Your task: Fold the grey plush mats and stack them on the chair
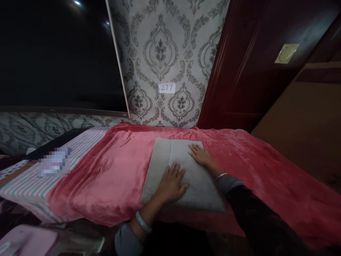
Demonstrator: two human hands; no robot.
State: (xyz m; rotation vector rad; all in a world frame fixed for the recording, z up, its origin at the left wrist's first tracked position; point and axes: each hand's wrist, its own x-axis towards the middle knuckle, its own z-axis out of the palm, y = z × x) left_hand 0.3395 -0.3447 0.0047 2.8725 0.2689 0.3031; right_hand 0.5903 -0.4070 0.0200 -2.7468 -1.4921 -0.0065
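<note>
A flat grey piece of plush cloth (197, 185), roughly rectangular, lies on a red and pink blanket (114, 167). A crease runs down its upper left part. My left hand (171, 183) rests palm down on the cloth's middle with the fingers spread. Toward the upper right edge, my right hand (199, 154) also lies flat on it, fingers extended. Neither hand grips anything. The cloth's near edge reaches close to the front of the blanket, and its lower right corner looks blurred.
A striped cloth (87, 144) extends from under the blanket at the left, with a pixelated item (54, 163) on it. Behind are a large dark screen (61, 57), patterned wallpaper (160, 42) with a label (167, 88) reading 277, and a dark red door (247, 64). A pink object (29, 240) sits lower left.
</note>
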